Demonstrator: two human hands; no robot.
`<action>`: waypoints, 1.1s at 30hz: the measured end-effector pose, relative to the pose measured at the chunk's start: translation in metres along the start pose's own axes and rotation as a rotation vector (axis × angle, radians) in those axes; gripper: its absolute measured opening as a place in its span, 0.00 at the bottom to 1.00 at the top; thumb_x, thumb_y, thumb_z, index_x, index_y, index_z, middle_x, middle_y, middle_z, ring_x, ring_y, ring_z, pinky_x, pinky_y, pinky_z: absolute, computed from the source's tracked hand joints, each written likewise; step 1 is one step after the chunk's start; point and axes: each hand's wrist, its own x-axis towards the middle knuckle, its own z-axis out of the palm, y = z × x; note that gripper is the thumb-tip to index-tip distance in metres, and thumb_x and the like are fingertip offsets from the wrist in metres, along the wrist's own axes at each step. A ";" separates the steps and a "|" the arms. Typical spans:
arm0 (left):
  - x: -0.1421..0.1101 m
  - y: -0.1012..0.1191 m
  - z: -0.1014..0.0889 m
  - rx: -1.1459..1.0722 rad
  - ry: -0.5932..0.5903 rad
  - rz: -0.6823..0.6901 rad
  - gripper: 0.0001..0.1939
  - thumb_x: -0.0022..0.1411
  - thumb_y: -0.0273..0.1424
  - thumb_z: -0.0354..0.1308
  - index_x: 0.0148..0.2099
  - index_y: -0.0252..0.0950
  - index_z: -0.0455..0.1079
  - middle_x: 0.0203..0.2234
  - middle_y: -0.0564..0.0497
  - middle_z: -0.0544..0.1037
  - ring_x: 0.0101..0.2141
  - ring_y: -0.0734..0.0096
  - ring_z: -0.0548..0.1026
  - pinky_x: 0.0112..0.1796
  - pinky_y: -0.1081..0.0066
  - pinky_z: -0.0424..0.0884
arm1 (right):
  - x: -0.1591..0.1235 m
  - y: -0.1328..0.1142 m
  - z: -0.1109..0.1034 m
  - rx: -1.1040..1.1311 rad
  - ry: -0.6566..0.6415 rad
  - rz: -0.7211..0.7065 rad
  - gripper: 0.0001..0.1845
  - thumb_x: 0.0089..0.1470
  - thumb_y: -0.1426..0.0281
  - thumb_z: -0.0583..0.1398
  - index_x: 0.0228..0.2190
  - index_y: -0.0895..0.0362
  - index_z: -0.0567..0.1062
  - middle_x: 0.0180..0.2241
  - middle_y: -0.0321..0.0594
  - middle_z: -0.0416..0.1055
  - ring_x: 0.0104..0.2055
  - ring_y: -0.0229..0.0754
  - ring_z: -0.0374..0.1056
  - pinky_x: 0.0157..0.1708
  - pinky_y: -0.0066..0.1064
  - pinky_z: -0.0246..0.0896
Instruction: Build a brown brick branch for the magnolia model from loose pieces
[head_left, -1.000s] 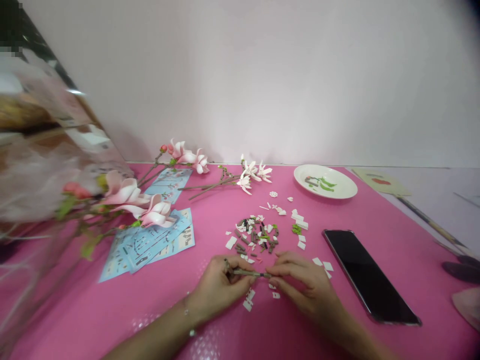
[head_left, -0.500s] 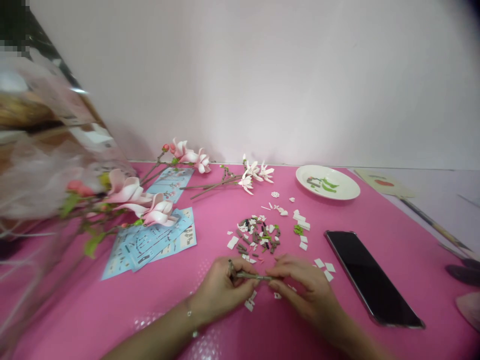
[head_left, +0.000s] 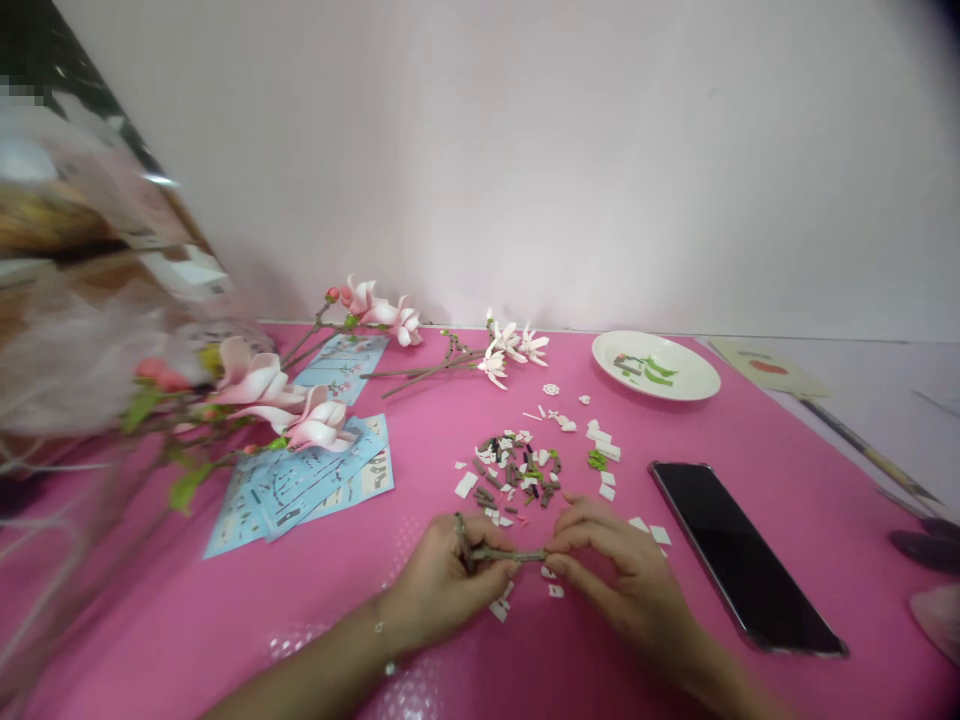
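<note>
A thin brown-green twig piece (head_left: 510,553) lies level between my two hands, just above the pink table mat (head_left: 225,610). My left hand (head_left: 442,580) is closed round its left end. The fingers of my right hand (head_left: 607,565) pinch its right end. Just behind the hands lies a small heap of several white, brown, black and green building pieces (head_left: 521,470). A few white pieces (head_left: 499,608) sit under and beside my hands.
A black phone (head_left: 739,555) lies face up to the right. A white plate (head_left: 697,378) with green pieces stands at the back. Built pink flower branches (head_left: 285,400) and white flower branches (head_left: 502,355) lie on blue instruction sheets (head_left: 300,485) at left. Blurred wrapping fills the far left.
Both hands keep hold of the twig. My right hand has shifted slightly right along it, showing more of the stem. The view has barely moved.
</note>
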 end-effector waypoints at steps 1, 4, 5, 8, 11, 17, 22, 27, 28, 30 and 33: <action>0.000 0.000 0.000 0.004 -0.004 0.014 0.04 0.54 0.26 0.58 0.29 0.33 0.74 0.18 0.52 0.72 0.19 0.74 0.69 0.21 0.75 0.63 | -0.001 0.001 0.001 0.005 0.004 -0.004 0.05 0.55 0.72 0.60 0.26 0.54 0.73 0.26 0.36 0.71 0.29 0.39 0.69 0.36 0.32 0.66; -0.001 0.001 -0.001 0.015 -0.006 0.032 0.04 0.55 0.26 0.58 0.29 0.33 0.73 0.18 0.51 0.73 0.20 0.72 0.71 0.21 0.74 0.65 | -0.003 0.002 0.003 0.013 0.007 -0.017 0.05 0.55 0.73 0.60 0.27 0.54 0.72 0.26 0.35 0.71 0.30 0.39 0.69 0.41 0.34 0.65; -0.001 0.001 -0.001 0.017 -0.005 0.035 0.04 0.55 0.26 0.58 0.29 0.33 0.73 0.18 0.51 0.73 0.20 0.72 0.71 0.21 0.74 0.65 | -0.003 0.003 0.003 0.012 0.006 -0.018 0.05 0.55 0.73 0.60 0.27 0.54 0.72 0.26 0.35 0.71 0.31 0.39 0.69 0.43 0.35 0.64; -0.001 0.003 0.000 0.017 0.013 0.053 0.04 0.54 0.26 0.58 0.28 0.33 0.72 0.17 0.52 0.72 0.19 0.72 0.71 0.21 0.74 0.65 | -0.004 0.002 0.005 0.006 0.001 -0.005 0.05 0.55 0.73 0.60 0.27 0.54 0.71 0.26 0.35 0.70 0.31 0.40 0.68 0.43 0.36 0.63; -0.002 0.004 0.002 -0.001 0.002 0.045 0.04 0.54 0.27 0.59 0.28 0.33 0.72 0.17 0.52 0.72 0.18 0.72 0.71 0.21 0.74 0.65 | -0.003 -0.001 0.007 0.002 -0.001 -0.014 0.03 0.55 0.73 0.59 0.29 0.54 0.70 0.27 0.37 0.69 0.31 0.41 0.67 0.42 0.37 0.64; -0.003 0.006 -0.004 0.102 -0.018 0.074 0.08 0.55 0.33 0.60 0.34 0.32 0.74 0.19 0.52 0.70 0.21 0.72 0.68 0.22 0.74 0.62 | -0.004 0.000 0.001 -0.014 0.016 0.000 0.03 0.54 0.74 0.59 0.30 0.54 0.72 0.29 0.38 0.70 0.34 0.43 0.68 0.45 0.40 0.62; -0.001 0.004 -0.013 0.240 0.023 0.195 0.18 0.64 0.38 0.49 0.30 0.32 0.71 0.18 0.55 0.63 0.20 0.74 0.62 0.23 0.74 0.57 | -0.002 -0.001 -0.006 -0.012 0.043 0.012 0.04 0.55 0.74 0.58 0.30 0.53 0.70 0.29 0.36 0.69 0.34 0.41 0.68 0.44 0.38 0.61; 0.002 -0.003 -0.014 0.274 0.008 0.232 0.21 0.66 0.40 0.46 0.29 0.31 0.68 0.19 0.55 0.62 0.21 0.74 0.61 0.24 0.73 0.57 | 0.000 -0.006 -0.004 0.006 -0.075 0.013 0.05 0.59 0.72 0.53 0.31 0.54 0.67 0.28 0.37 0.67 0.32 0.42 0.63 0.34 0.36 0.58; 0.003 -0.003 -0.014 0.285 0.003 0.233 0.21 0.66 0.40 0.46 0.28 0.31 0.67 0.19 0.55 0.62 0.21 0.74 0.61 0.25 0.73 0.57 | 0.000 -0.006 -0.003 0.004 -0.111 0.010 0.07 0.60 0.72 0.52 0.30 0.55 0.67 0.28 0.37 0.66 0.32 0.42 0.62 0.33 0.36 0.57; 0.003 -0.003 -0.013 0.310 -0.011 0.239 0.21 0.66 0.41 0.45 0.27 0.32 0.66 0.18 0.56 0.62 0.21 0.74 0.61 0.25 0.73 0.56 | -0.001 -0.005 -0.001 -0.004 -0.156 -0.003 0.10 0.61 0.73 0.49 0.28 0.55 0.65 0.26 0.36 0.63 0.31 0.42 0.60 0.33 0.35 0.55; 0.002 -0.001 -0.013 0.364 -0.033 0.258 0.22 0.67 0.42 0.43 0.25 0.34 0.62 0.18 0.56 0.61 0.22 0.74 0.61 0.26 0.73 0.56 | -0.003 0.000 0.001 -0.017 -0.165 -0.009 0.11 0.62 0.75 0.48 0.28 0.55 0.64 0.27 0.37 0.62 0.31 0.41 0.58 0.34 0.36 0.53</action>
